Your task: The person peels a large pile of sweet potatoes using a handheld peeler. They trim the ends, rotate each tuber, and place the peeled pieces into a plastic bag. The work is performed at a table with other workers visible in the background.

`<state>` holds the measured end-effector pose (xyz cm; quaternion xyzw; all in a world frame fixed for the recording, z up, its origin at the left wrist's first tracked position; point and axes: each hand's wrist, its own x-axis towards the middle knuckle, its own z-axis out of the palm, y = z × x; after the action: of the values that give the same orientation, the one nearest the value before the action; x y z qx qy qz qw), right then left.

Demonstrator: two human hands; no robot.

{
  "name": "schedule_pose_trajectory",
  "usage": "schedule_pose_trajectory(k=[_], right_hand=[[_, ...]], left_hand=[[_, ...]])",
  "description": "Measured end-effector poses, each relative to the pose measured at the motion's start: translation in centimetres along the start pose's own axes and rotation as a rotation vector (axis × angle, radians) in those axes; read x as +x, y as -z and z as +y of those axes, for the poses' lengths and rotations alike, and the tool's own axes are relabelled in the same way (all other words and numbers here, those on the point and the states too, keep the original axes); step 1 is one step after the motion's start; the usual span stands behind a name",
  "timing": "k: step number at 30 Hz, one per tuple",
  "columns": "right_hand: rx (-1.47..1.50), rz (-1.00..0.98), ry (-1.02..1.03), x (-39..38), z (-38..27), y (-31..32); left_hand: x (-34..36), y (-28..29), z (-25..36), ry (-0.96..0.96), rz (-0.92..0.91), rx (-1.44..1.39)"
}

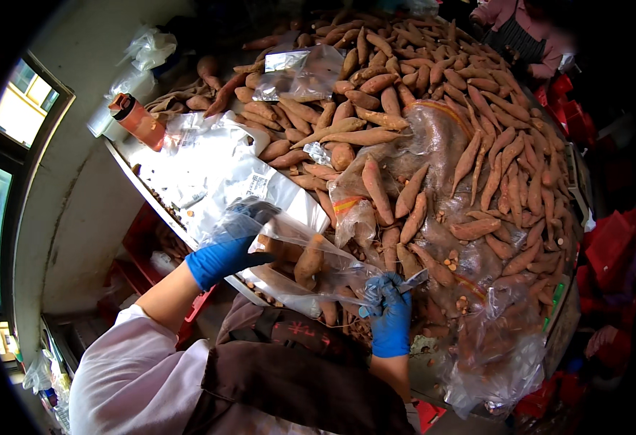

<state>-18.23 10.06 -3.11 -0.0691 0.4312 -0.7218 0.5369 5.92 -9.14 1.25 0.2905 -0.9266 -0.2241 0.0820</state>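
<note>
Head view: a clear plastic bag point(343, 264) stretches between both gloved hands, sweet potatoes point(308, 262) showing through. The right hand point(389, 312) has fingers closed around a knife point(414, 280); the left hand point(225, 252) reaches under film, its grip unclear. Sweet potatoes cover the desk point(564, 339) beyond.

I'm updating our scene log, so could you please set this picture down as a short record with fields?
Left hand: blue-gloved left hand, at a clear plastic bag, its fingers partly under film
Right hand: blue-gloved right hand, closed at the bag's other end, a thin metal blade jutting from it
Through the film: sweet potatoes
Beyond the hands: large heap of sweet potatoes
Left side: white plastic, orange bottle
Top right: another person's pink sleeve
</note>
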Motion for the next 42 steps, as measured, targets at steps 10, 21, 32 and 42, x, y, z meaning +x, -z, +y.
schedule_pose_trajectory(k=[10, 21, 32, 42], right_hand=[[-0.123, -0.117, 0.106, -1.9, -4.6, -4.6], [0.367, -0.418, 0.011, -2.6, -7.6, -6.4], [0.141, -0.247, 0.732, -8.6, -27.0, -1.4], [0.140, 0.104, 0.868, -6.4, -27.8, 8.0]], left_hand=[[-3.2, 5.7, 3.6, 0.035, 0.028, 0.000], [-1.5, 7.4, 4.4, -0.101, 0.024, -0.473], [-0.3, 1.9, 5.7, -0.039, 0.008, -0.671], [0.7, -1.2, 5.9, -0.114, -0.108, -0.681]])
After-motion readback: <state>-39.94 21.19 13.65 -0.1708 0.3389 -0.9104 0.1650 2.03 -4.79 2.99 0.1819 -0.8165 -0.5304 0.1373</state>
